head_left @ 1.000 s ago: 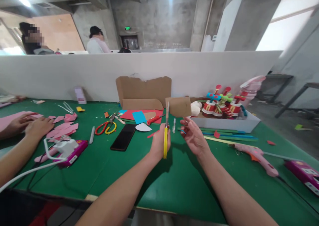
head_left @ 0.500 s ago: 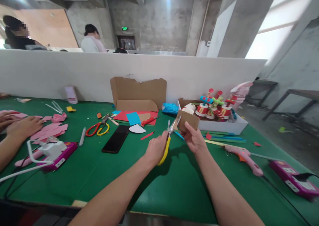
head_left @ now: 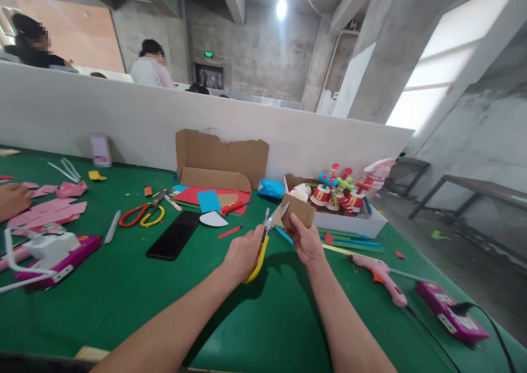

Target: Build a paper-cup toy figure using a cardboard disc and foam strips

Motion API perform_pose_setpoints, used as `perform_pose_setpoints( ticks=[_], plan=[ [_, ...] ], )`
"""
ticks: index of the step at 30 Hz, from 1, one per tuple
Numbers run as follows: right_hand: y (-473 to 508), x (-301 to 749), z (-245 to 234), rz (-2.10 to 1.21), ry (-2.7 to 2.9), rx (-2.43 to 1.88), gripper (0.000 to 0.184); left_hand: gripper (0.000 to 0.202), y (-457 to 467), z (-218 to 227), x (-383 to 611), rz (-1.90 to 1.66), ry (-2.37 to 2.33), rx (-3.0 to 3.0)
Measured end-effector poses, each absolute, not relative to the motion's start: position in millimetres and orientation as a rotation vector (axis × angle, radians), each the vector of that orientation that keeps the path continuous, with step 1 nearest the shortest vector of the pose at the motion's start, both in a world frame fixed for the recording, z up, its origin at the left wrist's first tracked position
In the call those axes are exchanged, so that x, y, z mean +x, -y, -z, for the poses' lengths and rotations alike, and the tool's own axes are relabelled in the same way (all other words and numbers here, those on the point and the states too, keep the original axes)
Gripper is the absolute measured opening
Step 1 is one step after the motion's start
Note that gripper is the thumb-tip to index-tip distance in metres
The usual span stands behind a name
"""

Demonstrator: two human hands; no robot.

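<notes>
Ideally, the cardboard would be held square to the scissors and turned as the blades bite, grip clear of the cutting line. The left hand is wrapped round the handles; the right hand pinches the cardboard, just right of the blades. Both reach from the near side, angled inward.

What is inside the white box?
White pieces and red-based toys show inside the box. Anything lower is hidden by its front wall and the cardboard in the right hand.
</notes>
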State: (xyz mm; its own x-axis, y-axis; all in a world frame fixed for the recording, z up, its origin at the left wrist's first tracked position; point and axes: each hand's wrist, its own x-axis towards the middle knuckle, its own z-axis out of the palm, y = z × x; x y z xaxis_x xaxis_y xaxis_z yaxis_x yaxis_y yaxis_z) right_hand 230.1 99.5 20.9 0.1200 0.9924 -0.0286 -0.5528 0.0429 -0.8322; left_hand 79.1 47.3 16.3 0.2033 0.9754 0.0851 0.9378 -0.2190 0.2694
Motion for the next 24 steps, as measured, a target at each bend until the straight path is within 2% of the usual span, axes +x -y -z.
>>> perform_pose_setpoints(
  ticks=[9, 24],
  plan=[
    [-103.6, 232.9, -18.1, -1.256, 0.749, -0.820, 0.041, 0.023, -49.8, -15.6, 76.2, -0.370, -1.842, 2.354],
    [-98.2, 225.2, -14.6, -1.331, 0.782, -0.796, 0.043, 0.025, -48.9, -10.9, 80.8, -0.477, -1.905, 2.296]
  ],
)
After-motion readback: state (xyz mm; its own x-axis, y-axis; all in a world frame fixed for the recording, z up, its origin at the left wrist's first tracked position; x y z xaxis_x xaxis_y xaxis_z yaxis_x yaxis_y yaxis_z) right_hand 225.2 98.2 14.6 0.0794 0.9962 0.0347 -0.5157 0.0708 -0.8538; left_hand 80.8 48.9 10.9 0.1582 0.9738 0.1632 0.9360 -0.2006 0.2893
